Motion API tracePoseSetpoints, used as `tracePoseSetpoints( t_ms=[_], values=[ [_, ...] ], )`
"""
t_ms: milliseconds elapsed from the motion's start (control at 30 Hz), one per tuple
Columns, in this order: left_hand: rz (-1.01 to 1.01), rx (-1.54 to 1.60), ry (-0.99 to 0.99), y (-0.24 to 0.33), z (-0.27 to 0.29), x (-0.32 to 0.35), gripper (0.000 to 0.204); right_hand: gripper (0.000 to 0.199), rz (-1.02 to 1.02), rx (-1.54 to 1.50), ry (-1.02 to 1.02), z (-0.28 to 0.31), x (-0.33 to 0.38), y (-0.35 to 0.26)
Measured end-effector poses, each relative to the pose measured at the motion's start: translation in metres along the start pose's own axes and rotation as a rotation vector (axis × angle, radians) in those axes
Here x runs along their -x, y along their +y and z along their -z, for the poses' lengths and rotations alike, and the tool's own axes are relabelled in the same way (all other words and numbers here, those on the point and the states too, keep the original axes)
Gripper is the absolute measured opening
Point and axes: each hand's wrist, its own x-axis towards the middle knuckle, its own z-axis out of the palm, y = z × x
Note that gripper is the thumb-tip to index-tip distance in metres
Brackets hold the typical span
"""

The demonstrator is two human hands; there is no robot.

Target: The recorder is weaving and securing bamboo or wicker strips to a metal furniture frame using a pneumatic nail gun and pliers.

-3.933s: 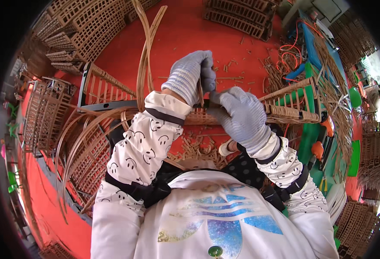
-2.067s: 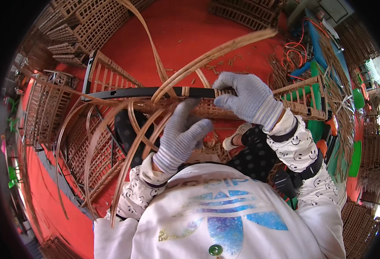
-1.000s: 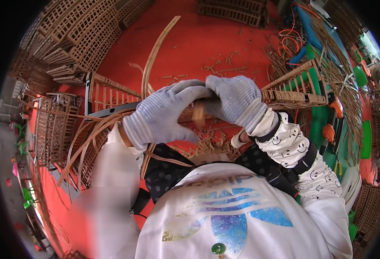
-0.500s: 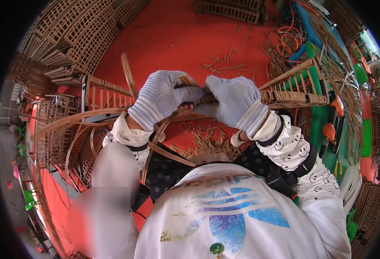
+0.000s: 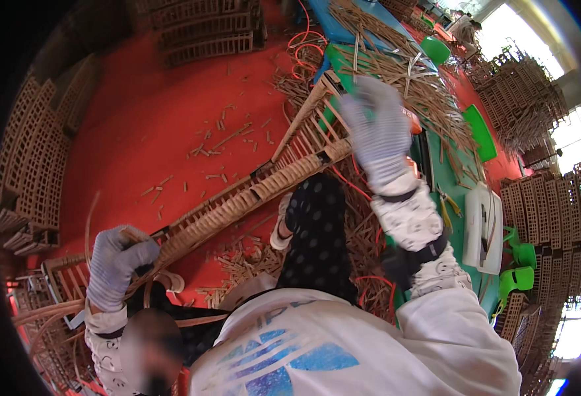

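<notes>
A rack-like frame with wooden slats, its long bar wrapped in brown rattan (image 5: 264, 191), lies slantwise before me. It rises from lower left to upper right, over my lap. At its lower left end my left hand (image 5: 120, 265), in a grey-blue knitted glove, is closed around the bar. Long rattan strips (image 5: 49, 311) trail leftward beside that hand. My right hand (image 5: 375, 132), in a matching glove, is up by the frame's far right end, near an orange-handled tool (image 5: 412, 123). Motion smears its fingers, and whether it touches the frame I cannot tell.
To the right stands a green table (image 5: 443, 173) bearing yellow-handled pliers (image 5: 450, 203), a white case (image 5: 482, 228) and piled strips (image 5: 396, 53). Stacked slatted racks (image 5: 36, 158) line the left. Offcuts (image 5: 221, 142) litter the red floor, where an orange cord (image 5: 303, 41) coils.
My hands were together at the middle of the bar. The right has swung away to the upper right; the left is now at lower left. The view has turned, and the frame now slants.
</notes>
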Motion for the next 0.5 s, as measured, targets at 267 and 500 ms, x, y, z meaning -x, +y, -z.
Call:
tracePoseSetpoints(
  t_ms=[267,500],
  values=[
    [0.039,0.006,-0.001,-0.003,-0.001,-0.004,0.013,0.105,-0.966,0.764,-0.489,0.074,0.007,0.184],
    [0.007,-0.018,0.008,0.007,-0.001,0.0,0.01,0.076,-0.377,0.544,-0.485,0.061,0.011,0.249]
  ],
)
